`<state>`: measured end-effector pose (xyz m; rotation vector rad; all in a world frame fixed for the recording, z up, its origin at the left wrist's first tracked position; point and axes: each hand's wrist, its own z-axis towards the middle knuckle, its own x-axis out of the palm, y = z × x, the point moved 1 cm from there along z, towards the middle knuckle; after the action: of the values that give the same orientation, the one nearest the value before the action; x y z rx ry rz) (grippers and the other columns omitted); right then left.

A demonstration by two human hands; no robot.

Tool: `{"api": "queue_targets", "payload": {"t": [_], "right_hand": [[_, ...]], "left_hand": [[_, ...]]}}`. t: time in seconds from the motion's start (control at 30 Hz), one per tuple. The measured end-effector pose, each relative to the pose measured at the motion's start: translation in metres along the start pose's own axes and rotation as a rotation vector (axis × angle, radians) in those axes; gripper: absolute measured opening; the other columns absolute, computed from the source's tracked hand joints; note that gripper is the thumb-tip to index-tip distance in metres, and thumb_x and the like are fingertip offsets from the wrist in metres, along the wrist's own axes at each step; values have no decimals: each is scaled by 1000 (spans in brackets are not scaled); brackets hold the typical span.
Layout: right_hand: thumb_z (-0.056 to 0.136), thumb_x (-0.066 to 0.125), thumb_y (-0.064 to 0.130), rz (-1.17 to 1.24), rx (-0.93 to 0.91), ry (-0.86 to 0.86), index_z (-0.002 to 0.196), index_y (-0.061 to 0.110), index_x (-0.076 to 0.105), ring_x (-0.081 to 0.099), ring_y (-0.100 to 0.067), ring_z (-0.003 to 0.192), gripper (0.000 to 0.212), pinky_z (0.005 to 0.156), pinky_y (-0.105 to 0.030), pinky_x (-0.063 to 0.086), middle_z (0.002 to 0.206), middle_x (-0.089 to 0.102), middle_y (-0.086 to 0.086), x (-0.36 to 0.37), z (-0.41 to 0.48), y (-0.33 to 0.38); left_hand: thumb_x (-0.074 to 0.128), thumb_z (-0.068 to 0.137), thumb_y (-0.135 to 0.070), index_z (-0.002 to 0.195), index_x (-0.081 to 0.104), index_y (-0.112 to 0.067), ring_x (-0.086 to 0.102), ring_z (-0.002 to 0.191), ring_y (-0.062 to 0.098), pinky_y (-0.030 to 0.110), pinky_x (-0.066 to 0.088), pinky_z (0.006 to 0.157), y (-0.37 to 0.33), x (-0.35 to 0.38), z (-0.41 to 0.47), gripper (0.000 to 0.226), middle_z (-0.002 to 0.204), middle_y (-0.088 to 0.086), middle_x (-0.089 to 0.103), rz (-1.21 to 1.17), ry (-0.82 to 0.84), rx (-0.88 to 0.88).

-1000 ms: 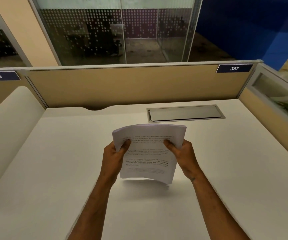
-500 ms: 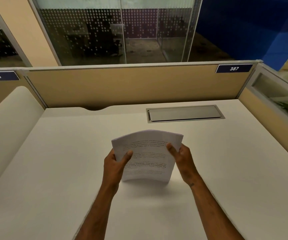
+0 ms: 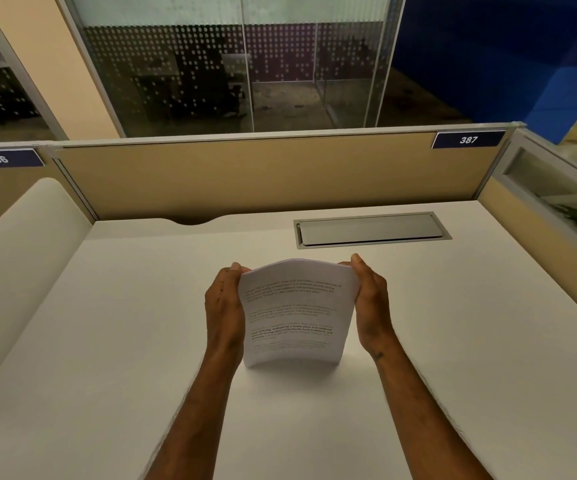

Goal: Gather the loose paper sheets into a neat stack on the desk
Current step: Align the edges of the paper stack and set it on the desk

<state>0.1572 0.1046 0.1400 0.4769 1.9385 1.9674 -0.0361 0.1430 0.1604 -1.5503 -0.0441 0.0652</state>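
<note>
A stack of white printed paper sheets (image 3: 294, 313) stands upright on its bottom edge on the white desk (image 3: 107, 341), near the middle. The stack bows slightly, its printed face toward me. My left hand (image 3: 224, 306) presses flat against the stack's left edge, and my right hand (image 3: 370, 303) presses against its right edge. The fingertips of both hands reach the top corners. No loose sheets lie elsewhere on the desk.
A grey metal cable hatch (image 3: 370, 230) is set into the desk behind the papers. Tan partition panels (image 3: 245, 178) wall the desk at the back and right, with number tags 386 and 387. A white rounded divider (image 3: 13, 271) borders the left side.
The stack dropped from being held in the air to standing on the desk. Both hands shifted from pinching its upper part to flanking its side edges.
</note>
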Motion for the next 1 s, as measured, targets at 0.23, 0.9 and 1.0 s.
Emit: {"api": "queue_targets", "payload": {"t": [0.23,0.9,1.0], "right_hand": [[83,57,52,-109,-55,45,100,23,67,68,-20,78,35,62,-25,57,87,70,2,-1,3,-7],[79,67,7,436,324,225,114,10,66,68,-24,103,36,95,-37,52,111,72,-12,-63,-25,-82],[61,88,37,315,323,198,109,14,72,68,-26,106,55,89,-38,55,111,73,-12,-39,-24,-86]], "left_hand": [[59,90,-41,102,64,-33,69,84,18,22,55,64,18,-5,0,16,94,-6,71,120,124,61],[56,97,-13,129,53,-8,64,93,25,46,60,79,28,-43,10,33,123,17,63,-607,-181,-444],[51,98,-11,141,48,-6,63,98,28,46,60,76,43,-45,2,44,128,20,59,-715,-105,-553]]}}
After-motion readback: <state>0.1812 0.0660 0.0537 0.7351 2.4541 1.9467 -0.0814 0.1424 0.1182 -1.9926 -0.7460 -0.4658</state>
